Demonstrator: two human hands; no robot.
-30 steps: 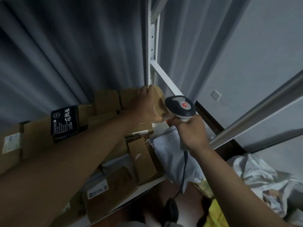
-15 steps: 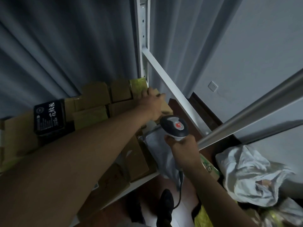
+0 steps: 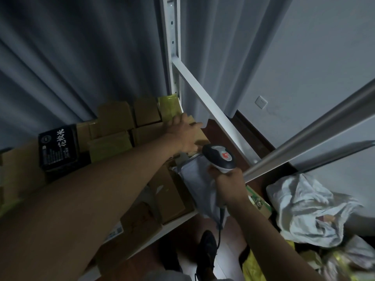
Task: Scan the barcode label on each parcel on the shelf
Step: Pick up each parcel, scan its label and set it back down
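- The left hand (image 3: 183, 132) lies on top of a small brown parcel (image 3: 199, 134) at the far right end of the shelf (image 3: 178, 219), fingers spread over its top and front edge; it looks like a light hold rather than a firm clasp, though the dim light makes that hard to judge.
- The right hand (image 3: 228, 186) is clenched round the handle of the barcode scanner (image 3: 220, 159), whose head sits just below and beside that parcel, its cord hanging toward the floor.
- More cardboard parcels (image 3: 113, 126) are stacked along the shelf, with a black printed box (image 3: 56, 146) among them and a grey mailer bag (image 3: 199, 185) slumped at the shelf's right front corner.
- The small parcel is likely light and stiff, easy to tip with one hand; taking it by opposite edges would keep the label uncovered.
- The mailer bag looks soft and slippery, so its label may need flattening before a scan.
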